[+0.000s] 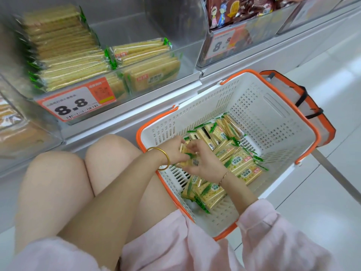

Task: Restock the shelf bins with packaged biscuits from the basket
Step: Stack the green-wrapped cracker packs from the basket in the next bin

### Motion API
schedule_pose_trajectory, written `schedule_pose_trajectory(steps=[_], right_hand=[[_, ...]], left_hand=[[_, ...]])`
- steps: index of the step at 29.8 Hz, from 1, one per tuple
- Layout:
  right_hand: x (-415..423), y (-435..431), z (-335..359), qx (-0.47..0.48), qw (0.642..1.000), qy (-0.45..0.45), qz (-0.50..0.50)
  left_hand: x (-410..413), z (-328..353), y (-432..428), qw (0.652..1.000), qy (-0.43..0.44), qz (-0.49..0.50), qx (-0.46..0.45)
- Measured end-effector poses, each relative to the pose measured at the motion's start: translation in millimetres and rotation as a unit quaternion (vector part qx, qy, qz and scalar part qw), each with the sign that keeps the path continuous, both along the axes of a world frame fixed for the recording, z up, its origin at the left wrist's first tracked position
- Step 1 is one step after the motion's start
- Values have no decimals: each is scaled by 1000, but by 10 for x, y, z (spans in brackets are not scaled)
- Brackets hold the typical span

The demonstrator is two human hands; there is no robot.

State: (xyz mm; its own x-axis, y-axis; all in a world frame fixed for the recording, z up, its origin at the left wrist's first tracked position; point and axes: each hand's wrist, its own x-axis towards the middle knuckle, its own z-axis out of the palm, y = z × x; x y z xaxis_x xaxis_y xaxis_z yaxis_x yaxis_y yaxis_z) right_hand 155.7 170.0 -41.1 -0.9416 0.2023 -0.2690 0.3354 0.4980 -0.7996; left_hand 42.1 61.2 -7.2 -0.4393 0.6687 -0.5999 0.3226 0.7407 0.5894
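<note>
I am crouched at a low shop shelf, knees near its base, with a white basket (273, 122) with an orange rim on the floor just to my right. Both hands are down inside it. My left hand (173, 149), a gold bangle (164, 159) at its wrist, and my right hand (205, 163) meet over a small bundle of biscuit packets (192, 162). The fingers of both curl round it from opposite ends, most likely to square several packets into one stack so they can go up in a single trip.

More loose packets (240, 165), pale yellow with green ends, lie scattered across the basket floor, touching and overlapping.

Above my knees, the clear shelf bin (175, 26) carries a price label (74, 103) reading 8.8. Its left side holds a tall row of the same packets (64, 55) standing on edge; the right side has only a few lying flat — the space I judge needs filling.
</note>
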Motion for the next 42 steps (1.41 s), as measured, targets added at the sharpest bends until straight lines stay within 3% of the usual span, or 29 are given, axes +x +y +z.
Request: schedule_pose_trajectory(steps=[2,4,6,10,13,16,22,27,29,31,33,36,42], right_hand=[[-24,76,11,-60,997,-1,-46],[-5,166,-36,-93,980,-21,-172],[16,198,-206,-2,965,-103,-239],[68,-33,-606,131,951,-273,-55],[120,-269,-768,282,890,-357,14],[133,-419,-900,383,850,-363,8],[182,-438,-1029,432,814,-385,49],[165,-359,-921,345,876,-334,-39],[121,-296,-793,245,921,-287,-93],[81,-203,-618,87,956,-217,-178],[102,-101,-421,-59,952,-119,-276],[207,4,-163,-188,916,7,-354],[238,95,155,-263,889,79,-368]], left_hand=[[-54,-1,-5,998,22,59,22],[-127,-8,-21,984,22,170,52],[-195,-21,-30,961,21,264,78],[-224,-1,10,942,0,316,114],[-203,7,10,943,-10,311,123],[-215,0,-10,941,-10,317,120],[-220,17,-33,937,-19,328,122],[-234,39,-36,928,-52,345,129],[-228,49,-35,917,-67,365,146],[-235,33,-28,916,-59,368,149],[-242,34,-35,913,-44,376,151],[-262,32,-47,898,-71,405,158],[-191,74,-49,905,-143,366,165]])
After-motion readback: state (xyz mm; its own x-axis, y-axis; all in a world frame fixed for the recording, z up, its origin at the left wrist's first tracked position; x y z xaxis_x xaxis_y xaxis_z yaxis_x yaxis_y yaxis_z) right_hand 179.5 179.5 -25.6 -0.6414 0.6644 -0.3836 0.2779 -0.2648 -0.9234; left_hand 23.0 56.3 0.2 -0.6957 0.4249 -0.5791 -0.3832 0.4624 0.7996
